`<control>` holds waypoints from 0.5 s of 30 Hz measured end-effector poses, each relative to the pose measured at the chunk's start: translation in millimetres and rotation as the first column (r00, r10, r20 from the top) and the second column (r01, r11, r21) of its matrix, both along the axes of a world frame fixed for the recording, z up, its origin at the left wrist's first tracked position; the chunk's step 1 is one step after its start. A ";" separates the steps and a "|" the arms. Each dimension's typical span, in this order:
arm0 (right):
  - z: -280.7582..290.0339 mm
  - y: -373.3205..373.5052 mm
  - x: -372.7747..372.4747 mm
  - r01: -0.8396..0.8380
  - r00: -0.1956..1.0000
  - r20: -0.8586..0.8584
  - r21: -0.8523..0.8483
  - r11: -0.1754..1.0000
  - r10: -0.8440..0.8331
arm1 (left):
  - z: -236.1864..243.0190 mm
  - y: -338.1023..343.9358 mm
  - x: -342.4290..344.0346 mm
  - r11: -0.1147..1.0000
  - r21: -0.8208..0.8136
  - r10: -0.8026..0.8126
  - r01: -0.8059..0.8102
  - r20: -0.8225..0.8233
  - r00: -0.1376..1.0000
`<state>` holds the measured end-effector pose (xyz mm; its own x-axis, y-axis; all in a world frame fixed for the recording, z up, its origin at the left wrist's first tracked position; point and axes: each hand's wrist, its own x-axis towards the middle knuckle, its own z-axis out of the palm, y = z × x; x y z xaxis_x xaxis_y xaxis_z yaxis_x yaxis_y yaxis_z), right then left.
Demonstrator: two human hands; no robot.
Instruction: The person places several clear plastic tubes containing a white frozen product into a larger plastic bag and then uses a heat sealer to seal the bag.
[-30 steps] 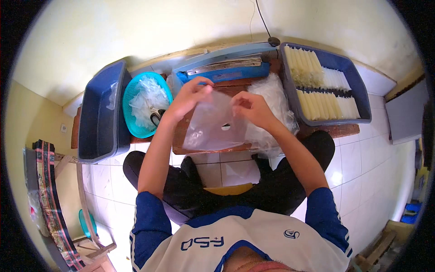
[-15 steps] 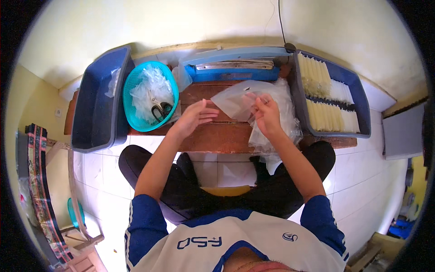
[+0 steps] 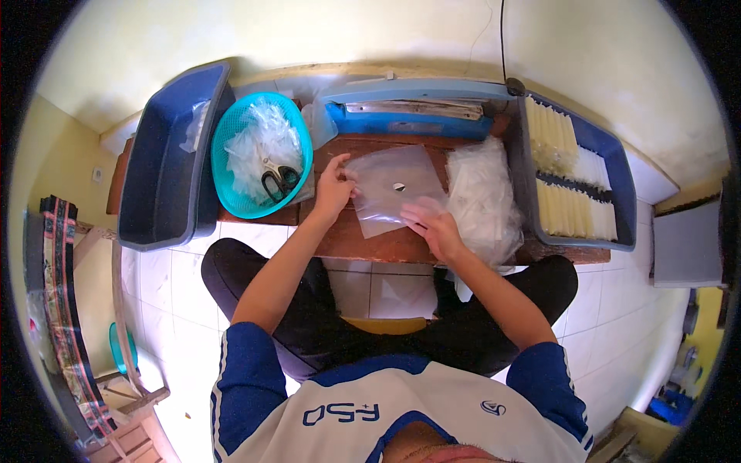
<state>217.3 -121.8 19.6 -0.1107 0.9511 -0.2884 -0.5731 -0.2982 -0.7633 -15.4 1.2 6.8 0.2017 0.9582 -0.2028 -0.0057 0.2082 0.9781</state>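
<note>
had the clear plastic bag [image 3: 394, 189] lying flat on the low wooden table [image 3: 386, 243] mid-frame, left hand [image 3: 333, 191] pinning its left edge with fingers spread, right hand [image 3: 434, 228] open-palmed on the lower right corner so it wouldn't slide

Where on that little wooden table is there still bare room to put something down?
Only a strip of bare table along the near edge, between the left hand and right hand. The clear bag, bag pile and teal basket crowd the rest.
</note>
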 end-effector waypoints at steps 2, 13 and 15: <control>0.4 -0.1 4.9 0.116 0.990 -0.068 -0.127 0.985 -0.126 | -4.8 1.4 2.1 0.997 0.071 -0.005 0.016 -0.150 0.989; 2.0 6.9 19.0 0.169 0.977 0.169 -0.249 0.954 -0.129 | -0.1 9.1 2.5 0.909 0.412 0.100 0.062 -0.360 0.928; 8.1 9.4 14.2 0.127 0.976 0.203 -0.261 0.957 -0.074 | -2.0 11.4 -6.1 0.929 0.350 0.008 0.119 -0.341 0.940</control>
<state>231.5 -112.4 27.7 0.0632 0.8373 -0.5431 -0.4644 -0.4570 -0.7586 -21.5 12.6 4.8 0.2390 0.9669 0.0895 0.3317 -0.1679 0.9283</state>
